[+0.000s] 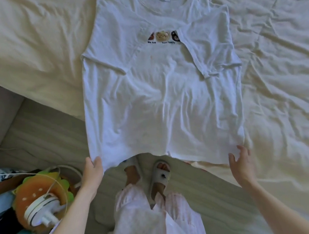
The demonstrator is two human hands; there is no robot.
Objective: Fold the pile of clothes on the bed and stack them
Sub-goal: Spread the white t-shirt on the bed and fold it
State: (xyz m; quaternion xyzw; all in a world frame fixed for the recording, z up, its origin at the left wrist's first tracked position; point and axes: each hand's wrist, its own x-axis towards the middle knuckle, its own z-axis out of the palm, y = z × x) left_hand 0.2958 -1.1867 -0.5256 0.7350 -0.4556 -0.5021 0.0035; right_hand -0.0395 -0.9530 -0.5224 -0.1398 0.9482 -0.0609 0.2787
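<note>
Only one camera angle here, the head one, looking straight down over the edge of the bed.

A white t-shirt was lying front side up on the cream sheet, neck end far from the person, bottom hem hanging off the near edge of the bed. Both sleeves were already folded in over the chest, the right one partly covering the little row of bear faces printed across the front. Fabric was pretty wrinkly through the middle.

The left hand was pinching the bottom left corner of the hem, thumb on top and fingers curled under the cloth. The right hand was at the bottom right corner, fingers spread and fairly straight, thumb out to the side. It looked like the fingertips were just touching the hem rather than gripping it, but it's hard to be sure from this angle.

Below the shirt you could see the person's pink pyjama trousers and a pair of grey slippers on the floor. Off to the left on the floor there was a burger-shaped cushion with a small white gadget sitting on it, and white cables looping around.
</note>
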